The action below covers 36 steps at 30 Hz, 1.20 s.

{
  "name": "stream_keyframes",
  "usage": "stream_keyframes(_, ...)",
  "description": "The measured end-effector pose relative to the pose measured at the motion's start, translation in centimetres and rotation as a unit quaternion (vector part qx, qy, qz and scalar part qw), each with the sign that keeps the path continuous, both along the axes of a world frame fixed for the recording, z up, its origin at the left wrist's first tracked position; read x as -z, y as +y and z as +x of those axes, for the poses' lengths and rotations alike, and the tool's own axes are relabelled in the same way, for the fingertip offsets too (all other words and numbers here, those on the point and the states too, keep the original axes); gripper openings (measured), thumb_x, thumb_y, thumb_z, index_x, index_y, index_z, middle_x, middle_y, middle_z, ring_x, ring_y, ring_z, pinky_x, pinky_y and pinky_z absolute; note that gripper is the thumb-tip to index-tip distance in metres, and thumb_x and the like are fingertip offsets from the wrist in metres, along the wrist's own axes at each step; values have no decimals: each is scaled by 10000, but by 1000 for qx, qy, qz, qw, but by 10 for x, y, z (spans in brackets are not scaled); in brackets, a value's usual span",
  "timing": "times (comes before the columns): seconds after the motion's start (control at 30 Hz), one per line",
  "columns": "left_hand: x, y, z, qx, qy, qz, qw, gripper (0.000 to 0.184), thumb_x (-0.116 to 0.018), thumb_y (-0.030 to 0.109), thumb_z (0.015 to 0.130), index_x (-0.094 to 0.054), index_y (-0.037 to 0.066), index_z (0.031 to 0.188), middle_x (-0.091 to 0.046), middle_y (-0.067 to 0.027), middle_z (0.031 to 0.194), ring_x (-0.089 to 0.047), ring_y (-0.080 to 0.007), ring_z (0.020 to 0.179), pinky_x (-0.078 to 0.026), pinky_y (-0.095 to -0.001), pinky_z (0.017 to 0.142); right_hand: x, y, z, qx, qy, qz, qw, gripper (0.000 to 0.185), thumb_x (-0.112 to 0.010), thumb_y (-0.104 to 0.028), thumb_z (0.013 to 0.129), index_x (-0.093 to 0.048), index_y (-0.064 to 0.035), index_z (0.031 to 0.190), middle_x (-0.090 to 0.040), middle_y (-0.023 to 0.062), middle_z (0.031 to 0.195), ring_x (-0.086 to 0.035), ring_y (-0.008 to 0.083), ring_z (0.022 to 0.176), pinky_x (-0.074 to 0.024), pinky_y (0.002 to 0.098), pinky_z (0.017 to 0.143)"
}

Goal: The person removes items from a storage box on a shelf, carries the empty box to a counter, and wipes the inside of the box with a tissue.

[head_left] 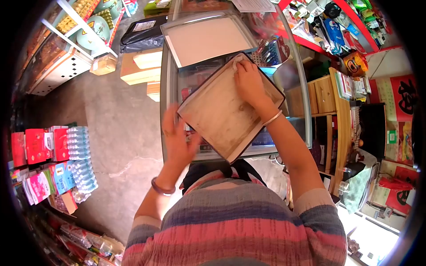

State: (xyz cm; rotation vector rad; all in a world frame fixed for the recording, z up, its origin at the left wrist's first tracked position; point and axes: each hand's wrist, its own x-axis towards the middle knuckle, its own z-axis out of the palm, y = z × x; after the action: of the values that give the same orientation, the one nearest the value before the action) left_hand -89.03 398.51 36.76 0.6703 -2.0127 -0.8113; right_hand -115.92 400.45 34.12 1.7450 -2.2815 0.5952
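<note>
A shallow rectangular box lid or tray (217, 111) with dark edges and a stained, tan inside lies tilted across the glass display counter (304, 95). Inside its far corner, my right hand (250, 84) presses a small crumpled whitish cloth or tissue (239, 61) with the fingertips. My left hand (179, 137) is beside the tray's left corner, blurred by motion, with its fingers apart and nothing visible in them. Whether it touches the edge I cannot tell. Beyond the tray, a second shallow box with a pale surface (211, 40) rests on the counter.
A black-wrapped parcel (144, 33) and cardboard boxes (141, 66) stand left of the counter. Packs of bottles (80, 155) and red boxes (37, 145) sit on the floor at left. A wooden desk (339, 133) is at right. Pens (268, 52) show near the tray.
</note>
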Motion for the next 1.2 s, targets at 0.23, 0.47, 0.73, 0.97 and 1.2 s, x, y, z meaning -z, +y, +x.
stream_keyframes(0.23, 17, -19, -16, -1, -22, 141, 990, 336, -371, 133, 945, -480, 19, 1241, -547, -208, 1179, -529, -348, 1085, -406, -360, 916, -12, -1, 85, -147, -71, 33, 986, 306, -512, -109, 773, -552, 67, 1020, -515, 180, 1074, -470, 325, 991, -402, 390, 896)
stream_keyframes(0.47, 14, -22, -19, 10, -2, 225, 974, 288, -400, 66, 912, -539, 28, 1161, -580, -187, 1132, -549, -343, 1054, -422, -367, 902, -19, 24, 115, -397, -174, 112, 894, 298, -557, -38, 691, -598, -3, 984, -530, 137, 1049, -482, 316, 997, -408, 371, 891)
stream_keyframes(0.73, 20, -25, -23, 21, -22, 161, 987, 261, -472, 3, 826, -627, 52, 1029, -631, -166, 1017, -586, -342, 964, -452, -374, 848, -41, 81, 82, -453, -246, 278, 810, 300, -591, 18, 641, -658, -63, 923, -574, 94, 965, -538, 287, 938, -447, 355, 818)
stream_keyframes(0.97, 20, -57, -64, 102, -88, 145, 980, 244, -538, 104, 838, -628, 78, 1064, -632, -158, 988, -604, -327, 871, -475, -357, 761, -34, 105, 92, -442, -287, 225, 819, 208, -616, 11, 677, -658, -68, 865, -583, 89, 918, -572, 269, 881, -472, 353, 757)
stream_keyframes(1.2, 14, -31, -60, 37, -43, 69, 996, 373, -518, 262, 896, -532, 63, 1212, -542, -171, 1191, -507, -296, 1095, -388, -349, 924, -23, 61, 97, -202, -248, 47, 946, 166, -613, -24, 694, -615, -39, 860, -577, 132, 873, -577, 333, 788, -486, 394, 698)
